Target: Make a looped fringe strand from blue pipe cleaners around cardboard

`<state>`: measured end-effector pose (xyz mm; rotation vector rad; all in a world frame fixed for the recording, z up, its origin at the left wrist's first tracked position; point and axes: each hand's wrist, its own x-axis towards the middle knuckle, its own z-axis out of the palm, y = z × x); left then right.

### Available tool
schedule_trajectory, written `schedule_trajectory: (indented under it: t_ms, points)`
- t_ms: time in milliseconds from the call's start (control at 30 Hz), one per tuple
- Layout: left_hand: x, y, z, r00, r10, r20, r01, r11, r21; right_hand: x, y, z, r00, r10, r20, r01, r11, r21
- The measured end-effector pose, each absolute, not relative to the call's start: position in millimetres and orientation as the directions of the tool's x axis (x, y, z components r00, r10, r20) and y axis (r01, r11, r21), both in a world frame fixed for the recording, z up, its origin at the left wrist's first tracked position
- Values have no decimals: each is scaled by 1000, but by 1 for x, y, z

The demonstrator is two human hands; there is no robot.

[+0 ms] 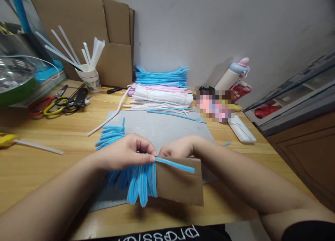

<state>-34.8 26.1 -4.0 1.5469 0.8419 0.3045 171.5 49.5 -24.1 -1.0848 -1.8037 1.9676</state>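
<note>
over wooden table [31, 171], left hand [131, 152] pinches blue strip [175, 164] at cardboard [180, 185] (right hand [179, 146], grip hidden).

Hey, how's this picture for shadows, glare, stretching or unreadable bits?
In the head view, a shadow darkens the table below the brown cardboard; the head view also shows glare inside the green bowl, the bottle leaning, perhaps partly from wide-angle stretch, and a pixelated patch near it hiding detail.
</note>
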Motion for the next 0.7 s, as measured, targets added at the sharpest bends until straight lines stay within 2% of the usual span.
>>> schedule_trajectory:
  t_ms: [100, 133, 167, 233, 333, 400, 500, 600, 700]
  points:
    - [-31, 24, -3, 717, 649, -256, 364, -34, 931, 167, 63, -22, -776, 215, -592, 487, -391, -781]
    - [-30, 24, -3, 713, 651, -261, 387, -55, 920, 166, 68, -19, -764, 106, -637, 541, -433, -721]
    - [-29, 24, -3, 700, 661, -271, 416, -68, 907, 166, 72, -16, -744, 62, -665, 571, -457, -682]
    - [-27, 25, -6, 651, 702, -289, 469, -72, 881, 165, 78, -5, -702, 154, -696, 585, -433, -686]
    - [-26, 27, -12, 550, 789, -274, 508, -56, 860, 161, 76, 19, -602, 417, -681, 660, -220, -718]
    - [-26, 29, -16, 488, 834, -258, 522, -42, 852, 156, 65, 32, -533, 616, -580, 749, 24, -663]
    - [-26, 30, -20, 387, 889, -243, 535, -3, 845, 149, 42, 38, -474, 836, -275, 831, 322, -453]
    - [-25, 31, -20, 309, 924, -227, 506, 42, 862, 147, 19, 26, -486, 874, 0, 846, 471, -249]
    - [-24, 32, -18, 254, 944, -210, 458, 74, 886, 149, 7, 8, -530, 834, 155, 815, 551, -178]
